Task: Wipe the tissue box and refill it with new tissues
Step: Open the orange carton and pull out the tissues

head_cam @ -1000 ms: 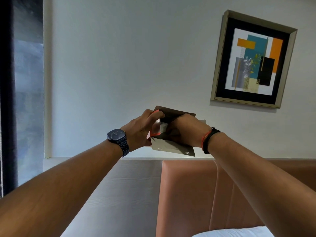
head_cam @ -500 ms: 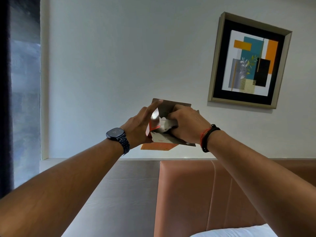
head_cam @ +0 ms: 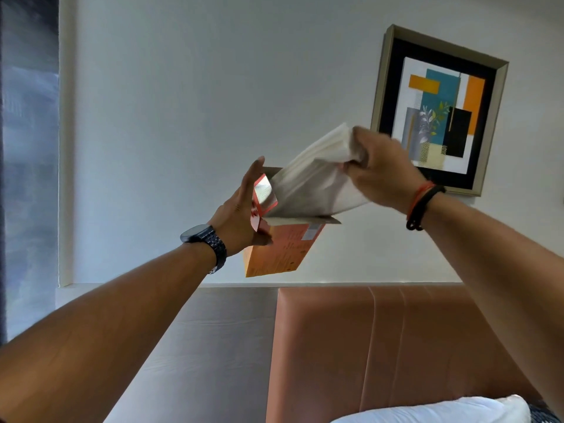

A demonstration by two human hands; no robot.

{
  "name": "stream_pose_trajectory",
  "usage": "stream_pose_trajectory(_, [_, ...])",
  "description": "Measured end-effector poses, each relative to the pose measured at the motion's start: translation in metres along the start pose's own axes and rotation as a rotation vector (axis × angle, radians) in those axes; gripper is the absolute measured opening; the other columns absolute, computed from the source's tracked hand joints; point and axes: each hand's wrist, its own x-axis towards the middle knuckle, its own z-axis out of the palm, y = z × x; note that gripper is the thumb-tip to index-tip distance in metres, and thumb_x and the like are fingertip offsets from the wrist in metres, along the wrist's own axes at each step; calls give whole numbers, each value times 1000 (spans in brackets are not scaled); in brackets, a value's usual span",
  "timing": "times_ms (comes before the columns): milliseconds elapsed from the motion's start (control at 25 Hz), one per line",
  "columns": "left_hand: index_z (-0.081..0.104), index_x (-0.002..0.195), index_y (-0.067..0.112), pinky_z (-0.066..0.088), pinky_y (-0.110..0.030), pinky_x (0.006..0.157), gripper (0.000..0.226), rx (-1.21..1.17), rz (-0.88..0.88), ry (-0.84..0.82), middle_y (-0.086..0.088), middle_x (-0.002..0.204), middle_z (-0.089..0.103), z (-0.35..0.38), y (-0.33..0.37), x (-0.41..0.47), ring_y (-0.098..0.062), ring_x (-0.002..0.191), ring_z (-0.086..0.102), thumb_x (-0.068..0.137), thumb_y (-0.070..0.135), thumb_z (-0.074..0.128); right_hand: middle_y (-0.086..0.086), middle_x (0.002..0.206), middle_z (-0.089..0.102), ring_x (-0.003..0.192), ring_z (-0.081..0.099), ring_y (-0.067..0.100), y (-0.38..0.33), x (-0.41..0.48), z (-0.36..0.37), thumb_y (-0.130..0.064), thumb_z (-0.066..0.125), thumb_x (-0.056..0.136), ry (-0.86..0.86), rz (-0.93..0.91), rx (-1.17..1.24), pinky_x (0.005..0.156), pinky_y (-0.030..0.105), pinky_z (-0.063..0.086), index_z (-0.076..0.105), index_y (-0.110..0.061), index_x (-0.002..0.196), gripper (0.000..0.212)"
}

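I hold an orange cardboard tissue carton (head_cam: 279,250) up in front of the wall, its end flaps folded open. My left hand (head_cam: 244,215), with a dark watch on the wrist, grips the carton's left side near the open end. A thick white stack of tissues (head_cam: 317,175) sticks out of the opening, slanting up to the right. My right hand (head_cam: 381,170), with red and black bands at the wrist, is closed around the stack's upper end. The lower end of the stack is still inside the carton.
A framed abstract picture (head_cam: 439,108) hangs on the white wall just behind my right hand. Below is a padded brown headboard (head_cam: 381,346) with a white pillow (head_cam: 442,412) at the bottom. A dark window (head_cam: 27,148) runs down the left edge.
My right hand has pulled the tissue stack up and to the right, out of the carton. The carton now hangs lower, with its orange side showing. Both hands are higher.
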Motion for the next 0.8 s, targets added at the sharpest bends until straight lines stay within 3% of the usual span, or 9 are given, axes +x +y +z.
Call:
stream_pose_trajectory(120, [-18,138,49,46,-38,77,143,-96,-167,74,-3,118,54,3,-8,4,-22,86,58,53,5,89,-2,96,62,93,58,20,7,10,-22,-9,62,87,173,130,163,76,28,54,57,-15,97,13])
stream_pose_trajectory(240, [-16,140,43,43,-34,73,143,-216,-380,195,8,97,51,10,-13,6,-14,77,53,50,13,92,1,110,64,102,60,20,20,11,-32,-7,63,86,309,305,393,89,39,54,61,-15,111,26])
stream_pose_trajectory(440, [-7,141,39,47,-33,73,140,-644,-800,409,5,105,53,46,6,5,-16,75,57,44,25,92,5,110,68,99,66,25,45,-11,-20,-1,63,85,428,563,775,82,47,58,63,-15,113,32])
stream_pose_trajectory(520, [-1,142,36,56,-35,61,134,-932,-924,451,1,100,58,71,20,-5,-17,71,62,46,22,92,6,107,69,98,68,25,57,-27,-12,1,63,84,458,635,887,78,39,59,65,-16,112,32])
stream_pose_trajectory(600, [2,142,31,56,-34,50,130,-1120,-1016,466,3,95,58,102,33,-21,-17,70,64,48,19,92,4,98,71,88,70,24,71,-49,0,4,62,83,473,720,955,62,31,58,67,-16,104,29])
stream_pose_trajectory(680, [4,141,30,58,-44,63,130,-1218,-1085,441,2,110,57,141,46,-41,-22,82,64,47,21,92,7,93,70,82,70,26,89,-79,17,7,61,81,461,802,951,55,32,57,65,-12,102,29])
stream_pose_trajectory(800, [1,143,30,53,-48,80,132,-1243,-1139,392,9,103,55,204,67,-78,-22,93,60,47,23,92,13,98,70,89,69,32,124,-144,47,10,60,80,454,935,915,71,45,60,66,-9,100,28])
